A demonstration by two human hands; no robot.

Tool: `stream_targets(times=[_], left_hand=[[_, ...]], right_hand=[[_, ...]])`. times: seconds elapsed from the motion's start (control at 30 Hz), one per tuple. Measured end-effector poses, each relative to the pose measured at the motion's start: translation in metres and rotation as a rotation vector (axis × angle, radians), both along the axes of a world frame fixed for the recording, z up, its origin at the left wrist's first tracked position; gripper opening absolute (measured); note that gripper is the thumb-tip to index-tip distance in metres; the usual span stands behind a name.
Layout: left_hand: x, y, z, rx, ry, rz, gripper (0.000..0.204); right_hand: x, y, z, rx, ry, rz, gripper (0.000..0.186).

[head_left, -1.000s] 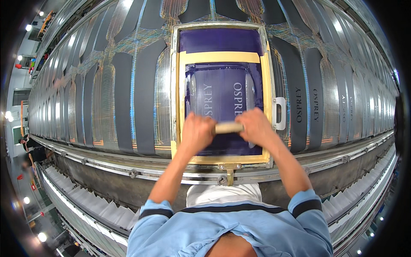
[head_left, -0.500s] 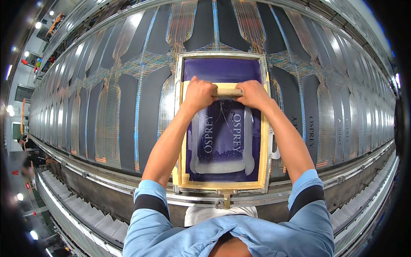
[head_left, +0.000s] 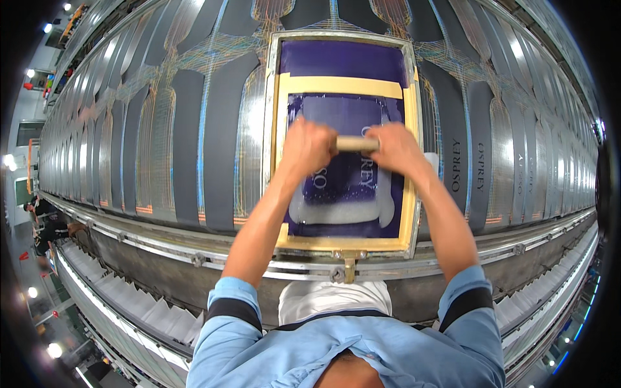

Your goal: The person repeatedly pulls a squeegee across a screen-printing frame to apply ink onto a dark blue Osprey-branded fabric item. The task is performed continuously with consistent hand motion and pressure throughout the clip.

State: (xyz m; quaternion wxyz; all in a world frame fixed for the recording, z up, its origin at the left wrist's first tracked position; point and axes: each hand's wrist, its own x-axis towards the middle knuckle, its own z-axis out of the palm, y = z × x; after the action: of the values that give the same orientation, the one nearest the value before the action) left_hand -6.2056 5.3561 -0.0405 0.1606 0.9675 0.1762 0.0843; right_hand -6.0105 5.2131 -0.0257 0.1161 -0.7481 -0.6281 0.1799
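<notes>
Both my hands are closed round the pale wooden handle of a squeegee (head_left: 357, 143), my left hand (head_left: 310, 147) at its left end and my right hand (head_left: 396, 149) at its right. The blade is hidden beneath the hands. Below them lies a purple printing screen (head_left: 310, 64) in a metal frame (head_left: 414, 129), its inner edges covered with yellow tape (head_left: 346, 85). Pale lettering shows in the mesh, partly covered by my hands. A greyish band of wet ink (head_left: 339, 212) runs along the near part of the mesh.
A long printing table carries rows of dark cut panels (head_left: 222, 129), some with printed lettering to the right of the frame. A metal rail (head_left: 297, 266) borders the near side, with a brass-coloured clamp (head_left: 350, 266). Another person (head_left: 52, 234) stands at the far left.
Both hands have drawn the squeegee toward me across the screen, baring the far tape strip. The whole scene sits higher in the picture as the view has shifted.
</notes>
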Motion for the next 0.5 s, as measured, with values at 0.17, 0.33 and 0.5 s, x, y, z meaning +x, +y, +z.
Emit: stream_targets(times=[0.17,0.33,0.5], left_hand=[[-0.094,-0.118,-0.004,0.04,-0.066,0.037,0.024],[-0.108,-0.13,0.008,0.016,-0.042,0.051,0.026],[-0.114,-0.134,0.006,0.062,-0.05,0.037,0.02]], right_hand=[[-0.083,-0.11,0.008,-0.034,0.05,0.085,0.038],[-0.045,-0.111,0.007,0.266,0.467,-0.35,0.047],[0.04,-0.121,-0.064,0.245,0.076,-0.961,0.037]])
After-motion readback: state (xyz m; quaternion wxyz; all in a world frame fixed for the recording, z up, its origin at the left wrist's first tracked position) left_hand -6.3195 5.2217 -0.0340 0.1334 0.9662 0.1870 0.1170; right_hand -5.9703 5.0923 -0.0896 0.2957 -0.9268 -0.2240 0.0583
